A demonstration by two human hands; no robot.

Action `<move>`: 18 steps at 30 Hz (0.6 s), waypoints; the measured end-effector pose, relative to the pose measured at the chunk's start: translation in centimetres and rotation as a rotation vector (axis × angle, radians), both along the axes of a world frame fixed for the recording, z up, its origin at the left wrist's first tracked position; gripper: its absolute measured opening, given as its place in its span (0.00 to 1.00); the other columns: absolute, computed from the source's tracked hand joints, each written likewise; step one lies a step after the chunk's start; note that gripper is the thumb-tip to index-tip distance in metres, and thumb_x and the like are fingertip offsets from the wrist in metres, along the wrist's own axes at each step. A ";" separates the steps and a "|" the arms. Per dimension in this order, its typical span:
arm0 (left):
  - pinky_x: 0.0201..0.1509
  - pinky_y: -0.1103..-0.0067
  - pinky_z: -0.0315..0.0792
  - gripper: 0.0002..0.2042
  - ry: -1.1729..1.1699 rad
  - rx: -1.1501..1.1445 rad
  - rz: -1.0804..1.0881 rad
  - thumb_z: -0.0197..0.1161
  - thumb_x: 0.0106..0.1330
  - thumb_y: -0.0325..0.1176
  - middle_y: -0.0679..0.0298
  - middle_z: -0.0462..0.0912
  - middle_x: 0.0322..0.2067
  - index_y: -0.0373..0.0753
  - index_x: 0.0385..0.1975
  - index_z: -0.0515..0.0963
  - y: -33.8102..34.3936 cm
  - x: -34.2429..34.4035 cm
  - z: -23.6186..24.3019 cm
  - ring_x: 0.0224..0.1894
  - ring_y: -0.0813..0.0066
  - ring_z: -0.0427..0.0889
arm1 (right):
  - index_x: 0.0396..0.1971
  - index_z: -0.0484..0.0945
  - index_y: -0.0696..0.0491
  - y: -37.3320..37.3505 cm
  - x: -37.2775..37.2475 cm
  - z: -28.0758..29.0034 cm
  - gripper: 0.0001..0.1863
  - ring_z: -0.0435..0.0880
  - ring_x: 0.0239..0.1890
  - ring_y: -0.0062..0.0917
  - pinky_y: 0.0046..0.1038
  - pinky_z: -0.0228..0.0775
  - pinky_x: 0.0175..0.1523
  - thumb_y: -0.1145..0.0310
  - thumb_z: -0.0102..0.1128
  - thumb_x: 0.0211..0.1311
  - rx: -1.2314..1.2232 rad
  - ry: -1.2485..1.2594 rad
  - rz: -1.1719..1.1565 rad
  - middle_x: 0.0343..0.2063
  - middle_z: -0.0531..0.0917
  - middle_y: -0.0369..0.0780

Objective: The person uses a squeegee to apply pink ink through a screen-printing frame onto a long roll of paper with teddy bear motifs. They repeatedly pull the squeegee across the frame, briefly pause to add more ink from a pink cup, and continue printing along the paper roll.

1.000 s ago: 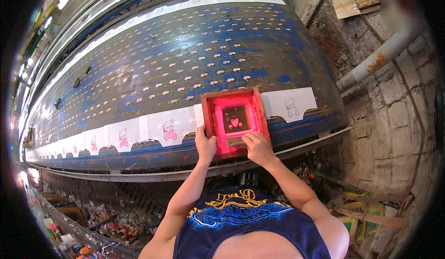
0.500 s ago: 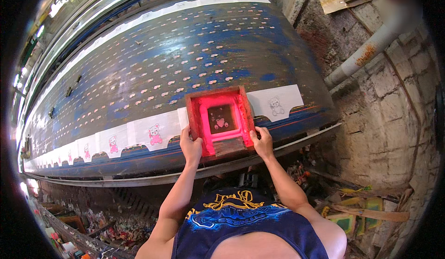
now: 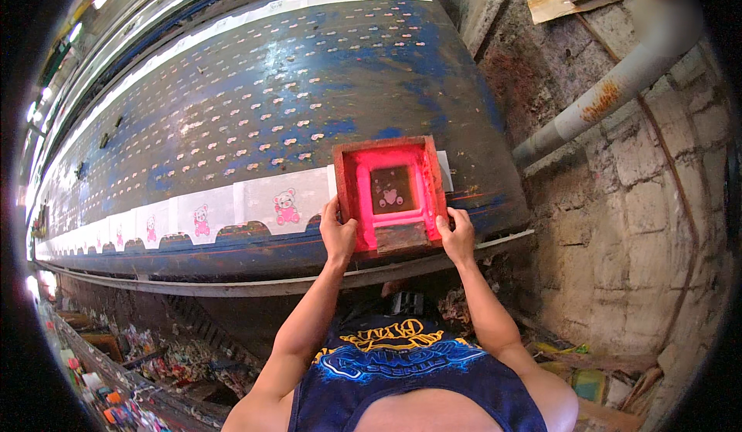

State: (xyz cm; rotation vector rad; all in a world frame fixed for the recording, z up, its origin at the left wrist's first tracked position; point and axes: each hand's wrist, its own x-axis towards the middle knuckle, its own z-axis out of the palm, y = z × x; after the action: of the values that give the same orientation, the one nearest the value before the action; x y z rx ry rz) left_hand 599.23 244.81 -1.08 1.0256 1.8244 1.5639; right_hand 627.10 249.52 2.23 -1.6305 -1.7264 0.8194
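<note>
Between my two hands is a screen printing frame point(image 3: 345, 177), a small wooden box frame with bright pink ink around a mesh window that bears a bear-shaped stencil. A squeegee-like wooden block point(image 3: 400, 236) rests inside at its near edge. My left hand point(image 3: 338, 233) grips the near left corner and my right hand point(image 3: 456, 235) the near right corner, fingers closed on the wood. White cloth, mostly hidden, lies under the frame. To the left, a row of white fabric pieces carries pink bear prints, the closest a pink bear point(image 3: 286, 206).
The long dark printing table point(image 3: 309, 84) has rows of small marks and another strip of white pieces point(image 3: 309, 3) along its far side. A metal rail point(image 3: 232, 284) edges the near side. A rusty pipe point(image 3: 587, 107) and block wall point(image 3: 618, 223) stand at right.
Both hands and the frame have moved right along the table, from beside the uncoloured bear piece to over it. The view has shifted along too.
</note>
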 end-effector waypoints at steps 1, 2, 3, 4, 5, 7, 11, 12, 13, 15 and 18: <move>0.59 0.74 0.75 0.31 -0.007 -0.003 0.008 0.59 0.50 0.16 0.54 0.81 0.51 0.31 0.61 0.76 0.2 0.7 -0.2 0.52 0.61 0.82 | 0.54 0.79 0.65 0.3 0.8 -0.2 0.28 0.81 0.53 0.44 0.40 0.73 0.59 0.55 0.66 0.68 -0.008 -0.004 0.005 0.49 0.80 0.49; 0.59 0.74 0.75 0.31 0.006 -0.048 0.003 0.60 0.51 0.16 0.53 0.81 0.51 0.31 0.61 0.76 0.3 1.1 0.1 0.53 0.61 0.82 | 0.55 0.79 0.65 0.6 1.2 -0.3 0.29 0.81 0.54 0.44 0.40 0.73 0.60 0.54 0.66 0.68 -0.036 0.008 0.015 0.49 0.80 0.49; 0.59 0.74 0.75 0.31 0.018 -0.093 -0.003 0.60 0.51 0.16 0.53 0.81 0.51 0.31 0.61 0.76 0.3 1.2 0.5 0.53 0.61 0.82 | 0.55 0.78 0.66 0.8 1.4 -0.4 0.29 0.81 0.54 0.44 0.41 0.72 0.60 0.54 0.66 0.68 -0.065 0.019 0.025 0.50 0.80 0.49; 0.59 0.73 0.75 0.31 0.030 -0.139 -0.009 0.60 0.51 0.16 0.53 0.81 0.51 0.31 0.61 0.76 0.3 1.4 0.8 0.53 0.61 0.82 | 0.55 0.78 0.66 1.1 1.7 -0.5 0.30 0.81 0.54 0.44 0.41 0.72 0.60 0.54 0.66 0.68 -0.093 0.030 0.034 0.50 0.80 0.49; 0.59 0.73 0.75 0.31 0.044 -0.117 -0.002 0.60 0.51 0.16 0.53 0.81 0.51 0.31 0.61 0.76 0.4 1.4 0.5 0.53 0.60 0.83 | 0.55 0.78 0.66 1.3 2.0 -0.6 0.30 0.80 0.55 0.44 0.41 0.72 0.61 0.53 0.66 0.68 -0.098 0.029 0.050 0.50 0.79 0.50; 0.59 0.72 0.76 0.31 0.075 -0.073 0.009 0.60 0.51 0.16 0.52 0.82 0.51 0.30 0.61 0.76 0.5 1.4 -0.2 0.53 0.60 0.83 | 0.56 0.78 0.67 1.6 2.3 -1.1 0.31 0.80 0.56 0.45 0.42 0.72 0.61 0.53 0.66 0.68 -0.107 0.028 0.077 0.51 0.79 0.50; 0.60 0.72 0.76 0.30 0.093 -0.115 0.016 0.60 0.51 0.16 0.52 0.82 0.51 0.30 0.61 0.77 0.8 2.0 0.4 0.54 0.59 0.83 | 0.52 0.80 0.65 1.6 2.6 -1.8 0.25 0.82 0.48 0.39 0.37 0.74 0.56 0.59 0.68 0.67 -0.008 0.015 0.054 0.46 0.81 0.47; 0.60 0.72 0.76 0.31 0.059 -0.128 0.010 0.60 0.51 0.16 0.52 0.82 0.51 0.31 0.61 0.77 0.8 1.9 0.3 0.54 0.58 0.83 | 0.53 0.80 0.65 1.6 2.7 -1.7 0.25 0.82 0.49 0.40 0.38 0.73 0.57 0.58 0.68 0.67 -0.020 0.023 0.055 0.47 0.81 0.48; 0.60 0.71 0.76 0.31 0.026 -0.142 0.004 0.60 0.51 0.16 0.52 0.82 0.51 0.31 0.61 0.77 0.8 1.8 0.3 0.54 0.58 0.83 | 0.53 0.79 0.65 1.5 2.6 -1.6 0.26 0.81 0.51 0.42 0.39 0.73 0.58 0.58 0.68 0.67 -0.032 0.031 0.055 0.48 0.80 0.48; 0.60 0.71 0.76 0.31 0.039 -0.142 0.001 0.60 0.51 0.16 0.51 0.82 0.51 0.31 0.61 0.77 0.8 1.7 0.2 0.54 0.57 0.83 | 0.55 0.78 0.65 1.0 2.1 -0.7 0.27 0.79 0.53 0.45 0.41 0.72 0.60 0.58 0.69 0.66 0.192 -0.062 0.101 0.50 0.80 0.48; 0.60 0.71 0.76 0.31 0.054 -0.143 0.006 0.60 0.51 0.16 0.51 0.82 0.51 0.31 0.61 0.77 0.5 1.5 -0.2 0.54 0.56 0.83 | 0.56 0.76 0.64 -0.8 0.7 3.8 0.30 0.77 0.55 0.49 0.44 0.70 0.63 0.58 0.72 0.62 0.374 -0.074 0.367 0.51 0.78 0.50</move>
State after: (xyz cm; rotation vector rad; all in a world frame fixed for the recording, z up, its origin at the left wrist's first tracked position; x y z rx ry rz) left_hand 600.77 245.29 -1.29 1.0059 1.9462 1.3991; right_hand 627.83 248.73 6.03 -1.1267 -2.1195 0.5545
